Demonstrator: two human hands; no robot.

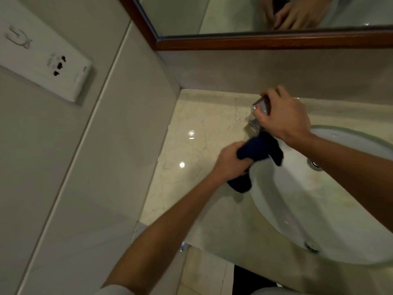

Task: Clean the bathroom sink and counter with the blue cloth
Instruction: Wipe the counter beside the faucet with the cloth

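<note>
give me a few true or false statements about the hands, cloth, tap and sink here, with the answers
1. The left hand grips the blue cloth. True.
2. The right hand rests flat on the counter. False: it grips the tap.
3. The cloth lies at the bottom of the sink. False: it is held at the sink's left rim, just below the tap.
4. A mirror with a wooden frame hangs above the counter. True.
5. A wall socket sits to the left. True.
</note>
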